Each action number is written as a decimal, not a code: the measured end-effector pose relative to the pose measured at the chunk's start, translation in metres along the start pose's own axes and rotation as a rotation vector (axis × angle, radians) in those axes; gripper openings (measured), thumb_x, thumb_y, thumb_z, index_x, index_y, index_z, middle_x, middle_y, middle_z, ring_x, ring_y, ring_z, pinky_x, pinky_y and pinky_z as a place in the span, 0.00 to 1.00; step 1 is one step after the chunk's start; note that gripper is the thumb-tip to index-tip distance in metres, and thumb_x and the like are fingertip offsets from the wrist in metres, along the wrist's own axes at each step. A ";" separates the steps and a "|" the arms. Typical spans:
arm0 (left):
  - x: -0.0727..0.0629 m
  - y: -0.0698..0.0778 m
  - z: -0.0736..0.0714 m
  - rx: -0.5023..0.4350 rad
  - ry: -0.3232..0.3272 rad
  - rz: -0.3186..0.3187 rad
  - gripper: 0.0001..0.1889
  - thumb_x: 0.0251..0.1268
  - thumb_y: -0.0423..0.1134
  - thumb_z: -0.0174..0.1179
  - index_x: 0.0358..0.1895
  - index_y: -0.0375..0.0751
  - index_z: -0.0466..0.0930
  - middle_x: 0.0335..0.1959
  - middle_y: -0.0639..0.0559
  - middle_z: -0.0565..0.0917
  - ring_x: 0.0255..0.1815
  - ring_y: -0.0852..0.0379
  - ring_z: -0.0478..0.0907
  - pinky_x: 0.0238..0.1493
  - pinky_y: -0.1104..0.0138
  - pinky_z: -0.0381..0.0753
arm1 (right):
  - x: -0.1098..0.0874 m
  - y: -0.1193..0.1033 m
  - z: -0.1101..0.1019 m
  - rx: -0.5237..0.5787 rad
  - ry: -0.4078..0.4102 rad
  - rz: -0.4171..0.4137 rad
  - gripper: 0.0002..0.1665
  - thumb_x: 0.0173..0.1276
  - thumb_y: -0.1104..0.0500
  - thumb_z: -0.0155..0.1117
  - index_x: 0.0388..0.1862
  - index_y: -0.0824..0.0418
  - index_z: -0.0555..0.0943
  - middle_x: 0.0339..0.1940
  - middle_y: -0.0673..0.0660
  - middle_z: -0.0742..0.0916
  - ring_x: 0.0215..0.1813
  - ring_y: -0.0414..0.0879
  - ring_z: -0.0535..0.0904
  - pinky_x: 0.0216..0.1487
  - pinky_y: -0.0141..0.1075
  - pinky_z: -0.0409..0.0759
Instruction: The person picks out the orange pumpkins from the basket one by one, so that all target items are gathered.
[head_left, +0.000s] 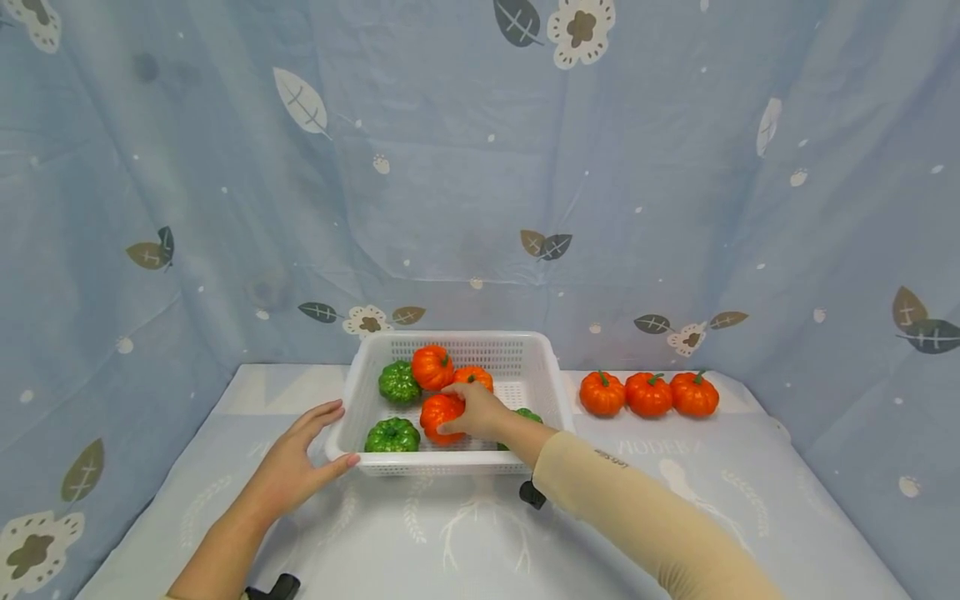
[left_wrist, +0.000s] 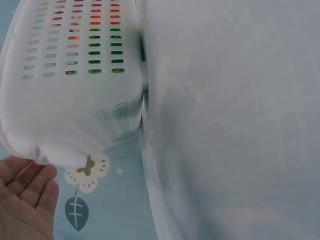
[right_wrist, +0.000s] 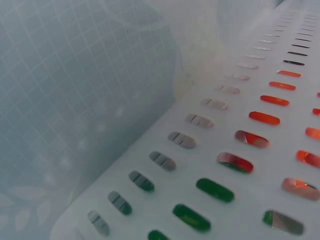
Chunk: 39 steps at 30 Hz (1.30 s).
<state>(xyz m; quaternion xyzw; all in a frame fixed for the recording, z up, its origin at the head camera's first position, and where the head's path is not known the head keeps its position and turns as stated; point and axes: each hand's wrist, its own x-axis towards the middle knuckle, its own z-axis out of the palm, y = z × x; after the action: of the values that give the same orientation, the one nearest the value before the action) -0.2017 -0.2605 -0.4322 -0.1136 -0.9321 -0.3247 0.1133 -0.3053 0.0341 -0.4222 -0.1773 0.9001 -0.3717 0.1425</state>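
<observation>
My right hand [head_left: 486, 414] reaches over the near rim of a white slotted plastic basket [head_left: 450, 458] and grips a small orange pumpkin [head_left: 435, 417] between thumb and fingers. Behind it sit two more orange pumpkins, one upper left [head_left: 432, 367] and one [head_left: 474, 377] partly covered by the hand. Green pumpkins lie at the basket's left back [head_left: 399, 382] and left front [head_left: 393, 435]; a third [head_left: 527, 414] is mostly hidden under the right wrist. With fingers spread, my left hand [head_left: 288, 468] rests at the basket's left end, fingertips against the rim in the left wrist view [left_wrist: 27, 192].
Three orange pumpkins [head_left: 649, 395] stand in a row right of the basket, near the back edge of the cloth-covered table [head_left: 375, 542]. A blue patterned curtain [head_left: 465, 167] hangs behind and at the sides. Slotted basket wall [right_wrist: 240, 200] fills much of the right wrist view.
</observation>
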 end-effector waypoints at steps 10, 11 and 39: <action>0.001 -0.002 0.000 0.000 0.006 0.016 0.44 0.57 0.59 0.71 0.70 0.33 0.70 0.74 0.46 0.67 0.73 0.35 0.63 0.65 0.38 0.66 | -0.002 -0.003 -0.001 0.009 0.004 0.013 0.42 0.58 0.53 0.79 0.70 0.57 0.73 0.69 0.58 0.77 0.69 0.55 0.72 0.68 0.51 0.72; 0.001 -0.002 0.000 -0.001 0.009 0.019 0.44 0.57 0.59 0.71 0.70 0.33 0.70 0.74 0.46 0.67 0.73 0.35 0.63 0.65 0.38 0.66 | -0.002 -0.003 -0.001 0.016 0.005 0.015 0.42 0.58 0.53 0.79 0.70 0.58 0.73 0.69 0.58 0.77 0.69 0.55 0.72 0.68 0.51 0.71; -0.001 0.001 -0.001 0.001 0.002 0.011 0.44 0.58 0.59 0.71 0.70 0.33 0.69 0.74 0.45 0.66 0.73 0.35 0.62 0.65 0.37 0.66 | -0.057 -0.018 -0.083 0.322 0.204 -0.119 0.43 0.61 0.55 0.78 0.73 0.49 0.70 0.70 0.52 0.74 0.68 0.55 0.72 0.54 0.47 0.83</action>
<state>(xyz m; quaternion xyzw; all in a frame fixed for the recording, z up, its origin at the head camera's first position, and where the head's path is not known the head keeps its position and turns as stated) -0.2001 -0.2603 -0.4307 -0.1186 -0.9315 -0.3236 0.1160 -0.2826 0.0980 -0.3451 -0.1665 0.8268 -0.5345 0.0546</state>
